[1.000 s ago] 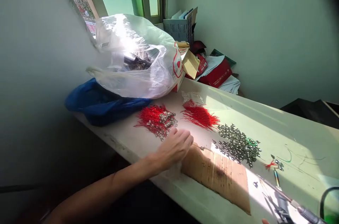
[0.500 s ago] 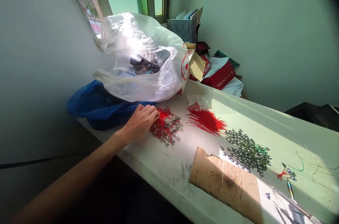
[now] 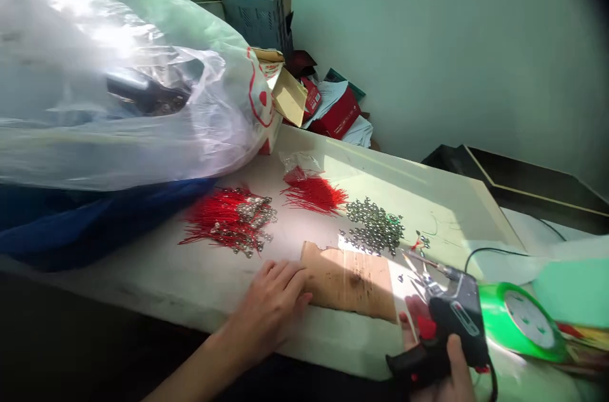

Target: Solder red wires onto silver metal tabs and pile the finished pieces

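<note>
My left hand (image 3: 273, 297) is over the front of the table by the left edge of a flat cardboard piece (image 3: 352, 281). Its fingers are loosely bent and I see nothing in them. In my right hand (image 3: 457, 367) is a black soldering gun (image 3: 459, 313) with a red trigger, its thin tip pointing left past the cardboard. Behind the cardboard lies a heap of small dark metal parts (image 3: 375, 224). A bundle of red wires (image 3: 316, 193) sits farther back. To the left, more red wires with shiny metal ends (image 3: 233, 218) are piled up.
A large clear plastic bag (image 3: 204, 136) bulges over the left side, with a blue bag (image 3: 95, 218) under it. A green tape roll (image 3: 518, 319) stands at the right. Boxes and papers (image 3: 333, 113) are stacked by the wall. A black cable (image 3: 490, 250) crosses behind the gun.
My left hand has left the pile of red wires and moved right to the cardboard. My right hand has come into view holding the soldering gun. The view has swung right.
</note>
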Demonstrator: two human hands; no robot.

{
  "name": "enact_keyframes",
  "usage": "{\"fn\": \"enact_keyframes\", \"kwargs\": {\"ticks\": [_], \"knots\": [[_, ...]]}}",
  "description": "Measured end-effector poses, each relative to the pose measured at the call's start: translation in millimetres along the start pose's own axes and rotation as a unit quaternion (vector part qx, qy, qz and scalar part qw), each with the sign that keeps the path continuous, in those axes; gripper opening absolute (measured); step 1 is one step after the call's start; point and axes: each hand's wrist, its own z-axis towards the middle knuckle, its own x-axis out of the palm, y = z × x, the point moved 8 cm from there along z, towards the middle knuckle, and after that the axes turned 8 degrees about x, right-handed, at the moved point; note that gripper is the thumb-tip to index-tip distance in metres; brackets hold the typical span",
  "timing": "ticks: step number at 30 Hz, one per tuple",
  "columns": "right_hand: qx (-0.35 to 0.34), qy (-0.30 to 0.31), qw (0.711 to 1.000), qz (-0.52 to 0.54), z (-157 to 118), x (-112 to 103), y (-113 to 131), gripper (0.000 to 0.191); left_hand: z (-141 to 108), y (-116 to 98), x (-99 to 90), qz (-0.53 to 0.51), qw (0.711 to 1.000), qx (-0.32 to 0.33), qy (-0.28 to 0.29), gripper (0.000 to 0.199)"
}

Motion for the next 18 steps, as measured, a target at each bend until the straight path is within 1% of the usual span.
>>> {"fn": "enact_keyframes", "kwargs": {"ticks": [2, 4, 6, 7, 9, 12, 15, 18], "knots": [[0.013, -0.042, 0.999, 0.02, 10, -16, -2, 0.047, 34, -2, 13.8, 0.003, 1.0, 0.001, 0.015, 0.02], [0.058, -0.068, 0.991, 0.101, 20, -27, -10, 0.049, 75, 3, 22.1, 0.033, 0.999, 0.001, 0.017, 0.025], [0.073, -0.07, 0.987, 0.123, 26, -29, -14, 0.053, 114, 14, 30.6, 0.078, 0.997, -0.006, 0.022, 0.025], [0.078, -0.069, 0.986, 0.127, 28, -30, -15, 0.055, 131, 18, 36.1, 0.08, 0.996, 0.002, 0.025, 0.024], [0.088, -0.073, 0.984, 0.135, 31, -31, -17, 0.057, 157, 25, 49.8, 0.077, 0.996, 0.025, 0.046, 0.018], [0.129, -0.098, 0.974, 0.159, 33, -37, -24, 0.057, 179, 25, 70.8, 0.061, 0.993, 0.065, 0.082, 0.018], [0.168, -0.102, 0.962, 0.192, 34, -40, -30, 0.052, 191, 17, 89.1, 0.038, 0.989, 0.097, 0.109, 0.021], [0.17, -0.096, 0.958, 0.209, 36, -45, -31, 0.044, 197, 8, 105.5, 0.017, 0.984, 0.116, 0.13, 0.018]]}}
